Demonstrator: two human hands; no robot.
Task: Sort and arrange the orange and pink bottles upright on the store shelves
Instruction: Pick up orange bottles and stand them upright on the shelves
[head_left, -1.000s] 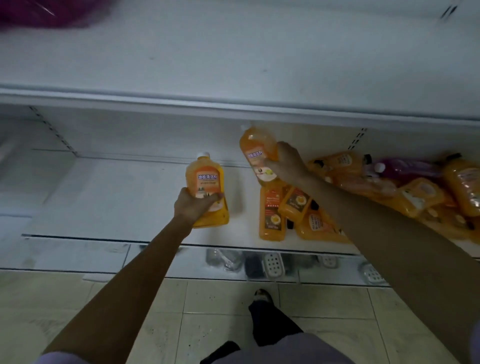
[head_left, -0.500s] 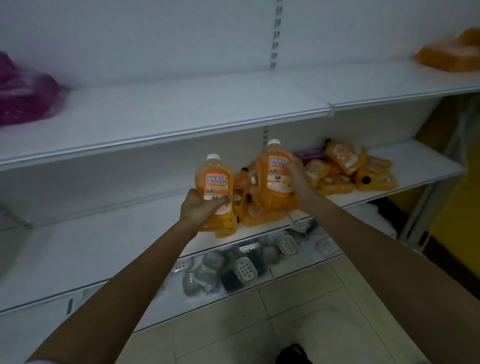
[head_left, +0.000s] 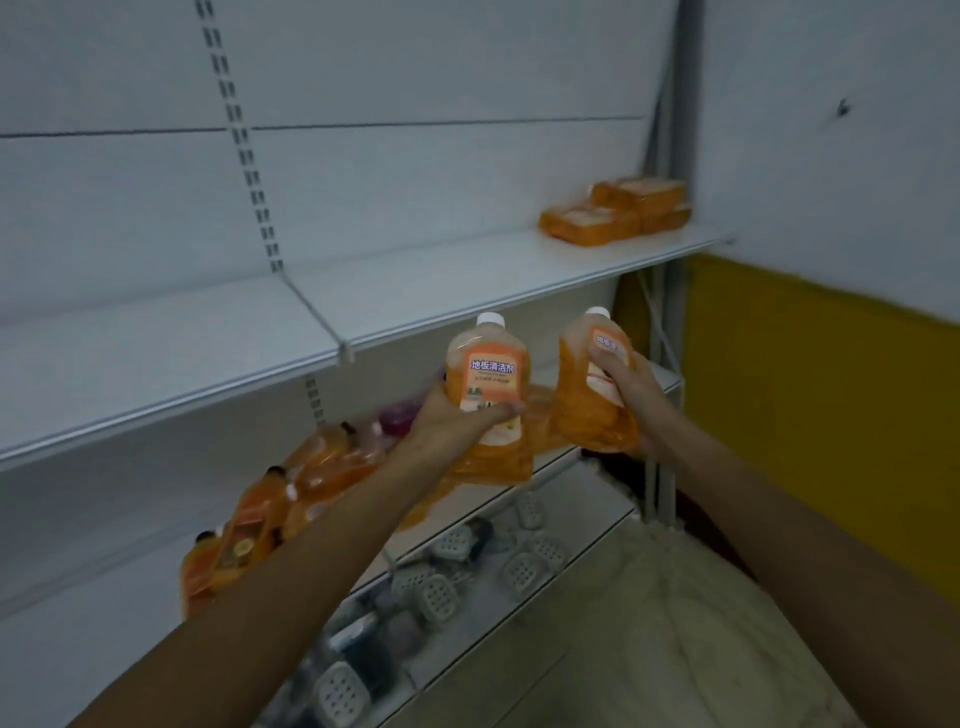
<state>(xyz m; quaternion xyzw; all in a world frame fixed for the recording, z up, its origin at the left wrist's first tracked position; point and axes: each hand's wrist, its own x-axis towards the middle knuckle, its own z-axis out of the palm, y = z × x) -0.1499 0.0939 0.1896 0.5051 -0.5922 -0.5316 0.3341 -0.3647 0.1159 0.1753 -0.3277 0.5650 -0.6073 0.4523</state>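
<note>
My left hand (head_left: 451, 415) grips an upright orange bottle (head_left: 489, 374) with a white cap and an orange label. My right hand (head_left: 631, 387) grips a second orange bottle (head_left: 584, 410), also upright. Both are held in the air in front of the white upper shelf (head_left: 415, 291). On the shelf below lies a heap of orange bottles (head_left: 270, 514) on their sides, with a pink bottle (head_left: 397, 415) partly hidden behind my left hand. Orange packs (head_left: 618, 210) sit stacked at the right end of the upper shelf.
The bottom shelf holds several grey-and-white soap-dish packs (head_left: 441, 592). A yellow wall panel (head_left: 810, 415) and a grey upright post (head_left: 670, 312) close off the right side. Pale tiled floor (head_left: 649, 623) lies below.
Both hands have lifted their orange bottles off the lower shelf and carried them up and to the right. My view has swung right toward the shelf's end.
</note>
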